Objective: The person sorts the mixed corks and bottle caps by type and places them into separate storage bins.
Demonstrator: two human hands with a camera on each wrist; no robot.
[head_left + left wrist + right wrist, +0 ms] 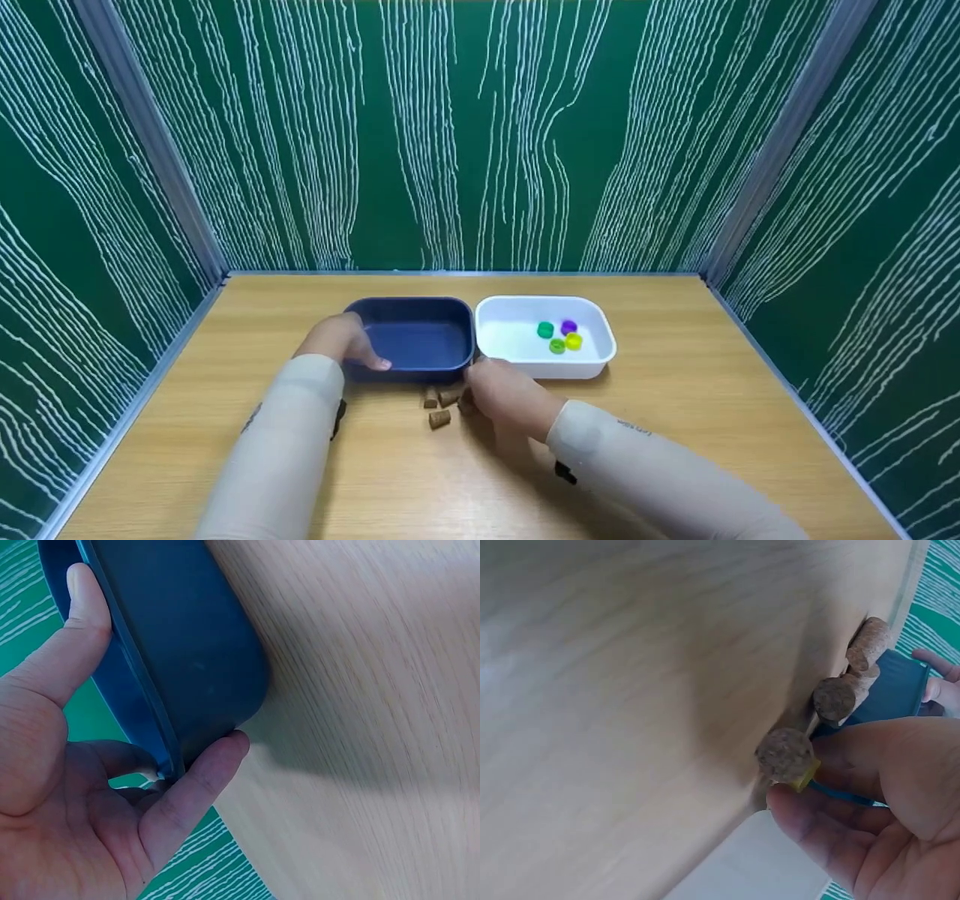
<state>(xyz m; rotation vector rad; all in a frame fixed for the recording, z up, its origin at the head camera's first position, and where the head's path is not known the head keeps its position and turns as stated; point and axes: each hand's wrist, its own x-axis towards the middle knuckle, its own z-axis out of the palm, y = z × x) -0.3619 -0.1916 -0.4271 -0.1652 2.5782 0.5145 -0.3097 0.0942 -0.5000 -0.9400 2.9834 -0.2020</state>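
My left hand grips the left end of a dark blue plastic bin, with the thumb over the rim and fingers along the outer wall. In the left wrist view the bin stands with its base on the table. Just in front of the bins, my right hand is low at the table. Its thumb and fingers pinch a small yellow piece, partly hidden behind a brown cork. Several corks lie left of that hand, in front of the blue bin.
A white bin stands right of the blue one, holding small ring-like pieces: dark green, purple, yellow and light green. Green walls with white wavy lines enclose the wooden table.
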